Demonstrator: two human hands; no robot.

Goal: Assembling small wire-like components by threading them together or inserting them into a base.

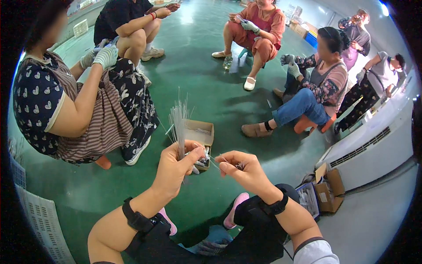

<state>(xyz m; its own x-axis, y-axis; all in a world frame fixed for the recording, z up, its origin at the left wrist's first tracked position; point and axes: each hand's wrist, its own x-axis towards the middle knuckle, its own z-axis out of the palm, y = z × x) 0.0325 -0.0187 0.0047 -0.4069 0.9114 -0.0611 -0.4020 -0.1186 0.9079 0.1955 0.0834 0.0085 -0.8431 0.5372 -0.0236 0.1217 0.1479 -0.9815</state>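
My left hand point(178, 165) is closed round an upright bundle of thin, pale, wire-like strands point(179, 125), whose tips fan out above the fist. Close beside it on the right, my right hand point(241, 169) is closed, thumb against forefinger, on a thin strand point(215, 163) slanting between the two hands. Several small dark pieces point(240, 166) show in the curl of its fingers; their kind is too small to make out. Just beyond my hands an open cardboard box point(206, 127) lies on the floor, with small pale pieces inside, partly hidden by my left hand.
A person in a striped apron point(94, 119) sits close on my left. Across the green floor point(193, 75) sit other people, including one in jeans point(303, 97). Cardboard boxes point(329, 191) and a tray point(307, 200) stand at right; a white plastic crate point(44, 224) is at lower left.
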